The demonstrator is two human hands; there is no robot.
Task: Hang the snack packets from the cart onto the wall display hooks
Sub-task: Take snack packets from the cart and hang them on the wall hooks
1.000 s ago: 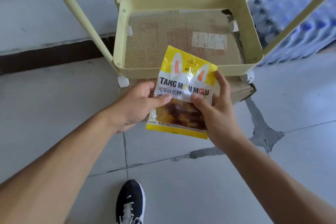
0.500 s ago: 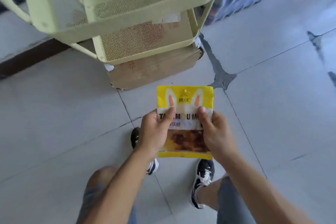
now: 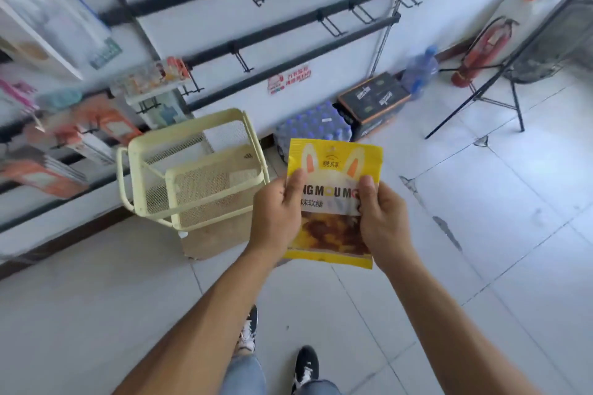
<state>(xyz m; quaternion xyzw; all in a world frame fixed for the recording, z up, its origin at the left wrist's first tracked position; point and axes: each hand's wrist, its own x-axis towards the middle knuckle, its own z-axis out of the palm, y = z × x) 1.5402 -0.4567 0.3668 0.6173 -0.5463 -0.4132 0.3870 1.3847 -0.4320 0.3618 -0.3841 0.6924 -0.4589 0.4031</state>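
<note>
The wall display (image 3: 288, 9) w/ black hook rails runs off the top edge, and the goods hanging at its left end are too blurred to read (pinkish-orange packs, mostly); on the pale tile floor (image 3: 481, 234) below it sit a pack of water bottles (image 3: 313, 127), a dark carton (image 3: 372, 102) and a red extinguisher (image 3: 481, 51). The yellow mesh cart (image 3: 192, 170) stands against the display's base, its lower tiers partly hidden. In front of the cart, the left hand (image 3: 277, 218) and right hand (image 3: 383, 221) grasp the snack packet (image 3: 333, 170) by its side edges, thumbs on the front covering part of the lettering, the other fingers hidden behind.
</note>
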